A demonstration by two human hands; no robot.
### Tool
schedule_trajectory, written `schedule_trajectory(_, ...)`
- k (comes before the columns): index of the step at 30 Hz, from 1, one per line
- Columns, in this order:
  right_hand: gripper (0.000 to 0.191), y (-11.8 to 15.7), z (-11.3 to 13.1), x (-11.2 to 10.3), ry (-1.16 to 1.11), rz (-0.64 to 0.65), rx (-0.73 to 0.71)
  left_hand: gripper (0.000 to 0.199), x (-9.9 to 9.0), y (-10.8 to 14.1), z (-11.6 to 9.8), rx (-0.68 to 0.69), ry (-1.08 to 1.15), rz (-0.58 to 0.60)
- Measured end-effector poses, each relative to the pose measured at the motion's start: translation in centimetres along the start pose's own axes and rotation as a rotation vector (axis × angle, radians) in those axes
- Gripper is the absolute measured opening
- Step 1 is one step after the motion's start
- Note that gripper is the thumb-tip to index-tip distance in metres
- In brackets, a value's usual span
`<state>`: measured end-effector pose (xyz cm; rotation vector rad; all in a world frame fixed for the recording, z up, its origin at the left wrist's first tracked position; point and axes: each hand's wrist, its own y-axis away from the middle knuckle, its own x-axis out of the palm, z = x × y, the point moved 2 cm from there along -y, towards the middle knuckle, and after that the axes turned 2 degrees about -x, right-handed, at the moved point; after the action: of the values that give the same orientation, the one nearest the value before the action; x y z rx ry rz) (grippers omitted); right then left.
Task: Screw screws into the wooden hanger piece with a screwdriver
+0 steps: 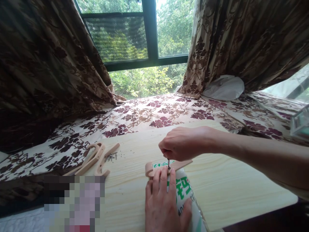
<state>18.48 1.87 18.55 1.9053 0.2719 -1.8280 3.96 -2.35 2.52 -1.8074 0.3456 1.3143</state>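
A light wooden piece [149, 170] with a hooked left end lies on the board, over a printed plastic bag [183, 190] with green characters. My left hand [161, 206] rests flat on the bag, its outstretched fingertips pressing the wood's near edge. Above it, my right hand [180, 144] is closed in a fist around a screwdriver [168, 163]. Only the metal shaft shows below the fist; the handle is hidden. The shaft points straight down, its tip meeting the wood just beyond my left fingertips.
Several curved wooden pieces [98, 158] and a small pile of screws [111, 157] lie on the left of the pale wooden board [130, 193]. Behind are a floral cloth [154, 112], patterned curtains [60, 58] and a window. A white bag [224, 87] sits at the back right.
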Motion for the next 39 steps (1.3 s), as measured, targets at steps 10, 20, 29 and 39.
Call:
schedule_trajectory(10,0.016,-0.1,0.4,0.0,0.037,-0.018,-0.005,0.06,-0.1,0.1,0.0,-0.043,-0.001,-0.002)
schedule_trajectory(20,0.02,-0.7,-0.1,0.1,-0.015,-0.005,0.023,0.066,-0.3,0.2,0.9,0.093,-0.067,0.013)
schedule_trajectory(29,0.019,-0.3,0.4,-0.5,-0.025,0.024,-0.011,0.067,-0.1,0.6,0.5,0.07,-0.078,-0.017)
schedule_trajectory(39,0.016,-0.7,0.7,-0.3,-0.002,0.0,0.029,0.068,-0.1,0.4,0.6,0.045,-0.057,-0.017)
